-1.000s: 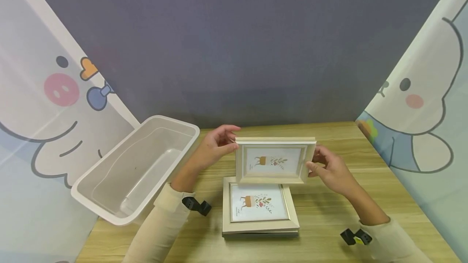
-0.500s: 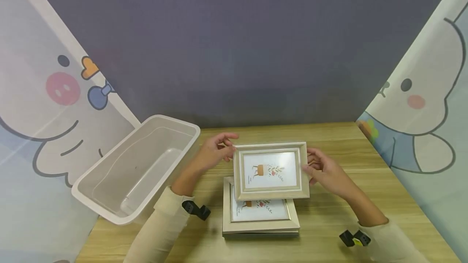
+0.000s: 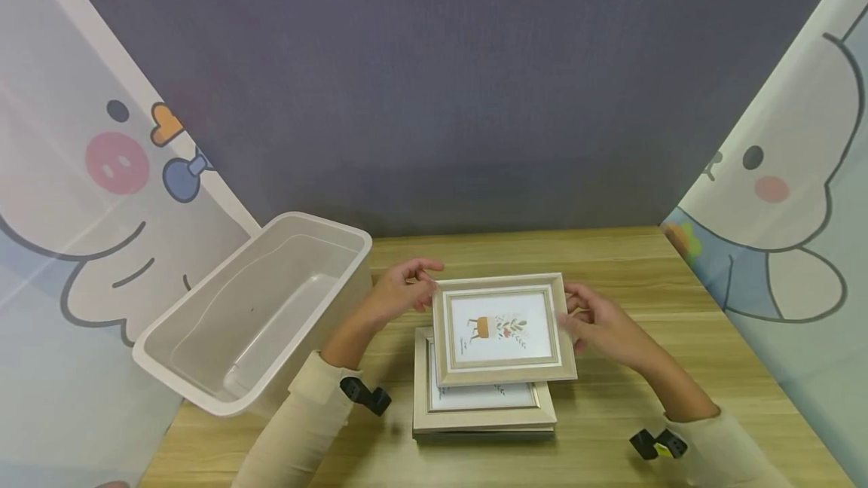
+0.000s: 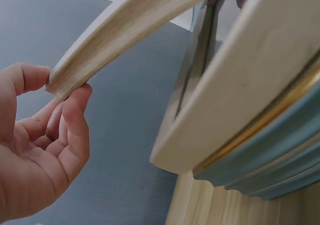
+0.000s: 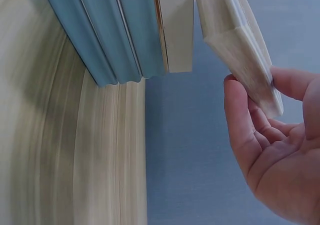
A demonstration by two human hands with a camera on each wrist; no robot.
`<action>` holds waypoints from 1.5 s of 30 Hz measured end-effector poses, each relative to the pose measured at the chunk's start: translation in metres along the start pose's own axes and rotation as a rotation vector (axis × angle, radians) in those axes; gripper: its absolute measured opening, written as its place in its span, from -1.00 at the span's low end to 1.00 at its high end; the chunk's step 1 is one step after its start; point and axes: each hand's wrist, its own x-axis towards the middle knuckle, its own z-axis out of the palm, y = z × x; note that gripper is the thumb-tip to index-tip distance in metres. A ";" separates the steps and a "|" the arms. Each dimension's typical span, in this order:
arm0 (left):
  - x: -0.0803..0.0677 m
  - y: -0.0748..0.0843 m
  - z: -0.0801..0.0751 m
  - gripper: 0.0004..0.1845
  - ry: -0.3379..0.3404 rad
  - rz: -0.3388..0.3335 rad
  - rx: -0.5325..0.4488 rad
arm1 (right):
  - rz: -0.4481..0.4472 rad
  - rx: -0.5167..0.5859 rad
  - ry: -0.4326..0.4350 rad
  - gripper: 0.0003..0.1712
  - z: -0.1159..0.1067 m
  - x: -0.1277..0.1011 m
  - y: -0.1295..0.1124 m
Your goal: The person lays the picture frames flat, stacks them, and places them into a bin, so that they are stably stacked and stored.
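Note:
A cream picture frame (image 3: 502, 328) with a flower-and-deer-like print hangs tilted over a stack in the head view. My left hand (image 3: 400, 291) pinches its upper left corner between thumb and fingers. On the other side my right hand (image 3: 606, 326) pinches the right edge. Below lies another cream picture frame (image 3: 484, 419), its print partly hidden by the held one. In the right wrist view, blue-sided items (image 5: 107, 32) sit under that lower frame, and a gap separates it from the held frame.
A deep whitish plastic bin (image 3: 252, 315) stands at the left of the wooden table (image 3: 610, 428). A dark grey panel (image 3: 434, 96) rises behind the table. Cartoon-printed panels (image 3: 766, 262) flank both sides.
The held picture frame has come down and toward me, tipping from near upright to a flatter tilt. It now covers more of the lower frame. Both hands moved with it.

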 end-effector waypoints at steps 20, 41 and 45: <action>-0.001 -0.019 -0.001 -0.62 -0.025 -0.097 0.001 | 0.005 -0.025 -0.053 -0.31 0.004 0.001 0.007; -0.015 -0.031 -0.007 -0.62 -0.051 -0.187 0.037 | 0.025 -0.092 -0.161 -0.36 0.017 0.001 0.009; -0.017 -0.034 -0.008 -0.61 -0.088 -0.196 0.030 | 0.013 -0.094 -0.189 -0.49 0.018 0.001 0.013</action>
